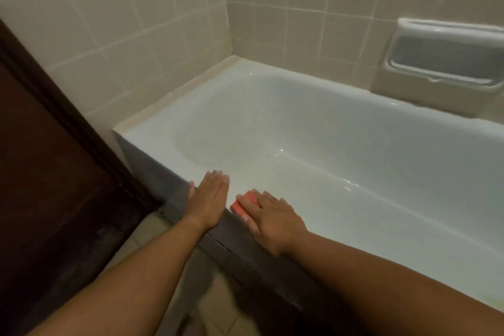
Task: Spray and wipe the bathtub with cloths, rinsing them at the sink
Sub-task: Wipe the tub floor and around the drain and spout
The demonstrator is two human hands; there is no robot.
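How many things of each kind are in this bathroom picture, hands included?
hands: 2, left hand and right hand
cloth: 1
tub: 1
soap dish: 1
door: 1
Total: 6

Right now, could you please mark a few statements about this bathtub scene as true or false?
1. The left hand lies flat on the bathtub rim. True.
2. The right hand presses a blue cloth. False: the cloth is orange.
3. The soap dish stands on the tub floor. False: it is set in the tiled wall.
4. Both hands are at the near rim. True.
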